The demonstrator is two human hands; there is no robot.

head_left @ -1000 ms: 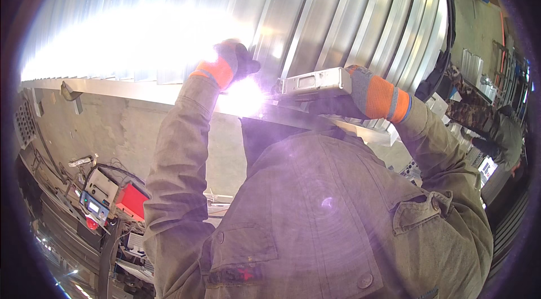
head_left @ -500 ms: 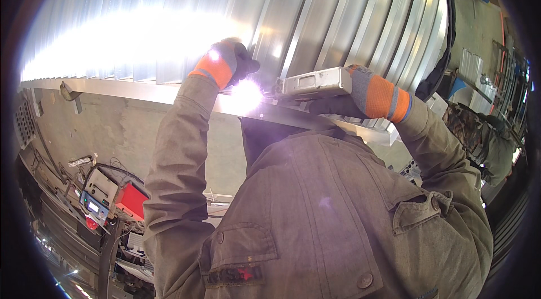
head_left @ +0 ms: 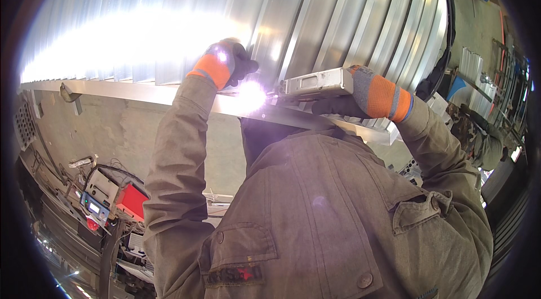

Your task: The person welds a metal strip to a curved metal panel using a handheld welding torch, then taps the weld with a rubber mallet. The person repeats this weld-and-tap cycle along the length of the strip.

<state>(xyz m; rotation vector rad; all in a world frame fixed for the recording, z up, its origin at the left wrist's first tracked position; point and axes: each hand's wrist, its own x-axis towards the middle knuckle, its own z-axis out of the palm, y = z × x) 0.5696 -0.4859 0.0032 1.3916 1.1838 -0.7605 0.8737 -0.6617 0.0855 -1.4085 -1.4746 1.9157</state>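
Note:
In orange-and-grey gloves with dark fingers, both my hands are at the near edge of a ribbed silver metal panel (head_left: 338, 12). My right hand (head_left: 376, 95) is closed round a boxy silver welding gun (head_left: 318, 83), whose tip points left. A glaring white-violet welding light (head_left: 248, 98) burns at that tip, over the metal rail (head_left: 121, 90) along the panel's edge; it hides the joint. Just above and left of the light, my left hand (head_left: 224, 65) is closed, its fingers curled; whatever they hold is hidden.
A clamp-like piece (head_left: 70, 92) hangs on the rail at the left. Below stand a red box (head_left: 133, 200) and a blue device with a lit screen (head_left: 94, 208), among cables. A dark hose (head_left: 448, 51) runs along the panel's right end. Another person (head_left: 487, 138) is at the far right.
The welding light and the gun have shifted very slightly to the right along the rail. My left hand has barely moved. At the far right, the other person has changed posture.

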